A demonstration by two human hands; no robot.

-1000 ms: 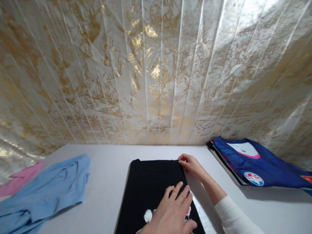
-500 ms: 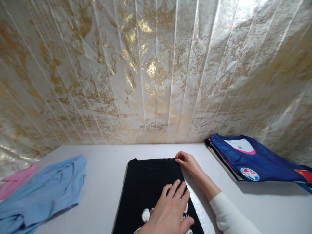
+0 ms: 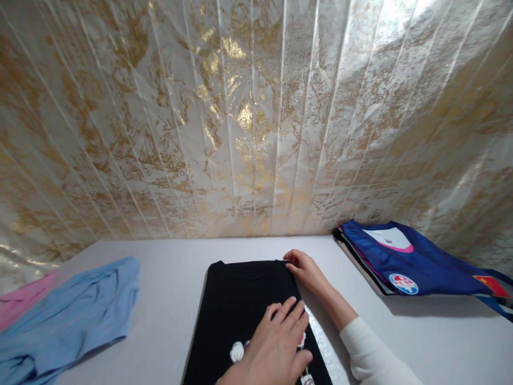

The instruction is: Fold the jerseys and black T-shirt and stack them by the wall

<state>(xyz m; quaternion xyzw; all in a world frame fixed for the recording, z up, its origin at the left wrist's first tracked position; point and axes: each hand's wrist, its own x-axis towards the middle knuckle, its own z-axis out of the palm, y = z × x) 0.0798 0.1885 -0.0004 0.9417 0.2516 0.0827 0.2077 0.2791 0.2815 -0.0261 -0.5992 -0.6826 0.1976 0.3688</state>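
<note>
A black T-shirt (image 3: 236,305) with a small white and pink print lies folded lengthwise on the white table (image 3: 180,278). My left hand (image 3: 276,347) rests flat on its near right part, fingers stretched out. At the shirt's far right corner my right hand (image 3: 304,270) pinches the edge of the fabric; its arm wears a white sleeve.
A crumpled light blue garment (image 3: 72,315) and a pink one (image 3: 20,302) lie at the left. A folded stack topped by a dark blue jersey (image 3: 409,264) sits at the right. A gold and white foil wall (image 3: 256,117) rises right behind the table.
Both hands keep their places on the black shirt; only the view has shifted slightly, so everything sits a little further left and lower.
</note>
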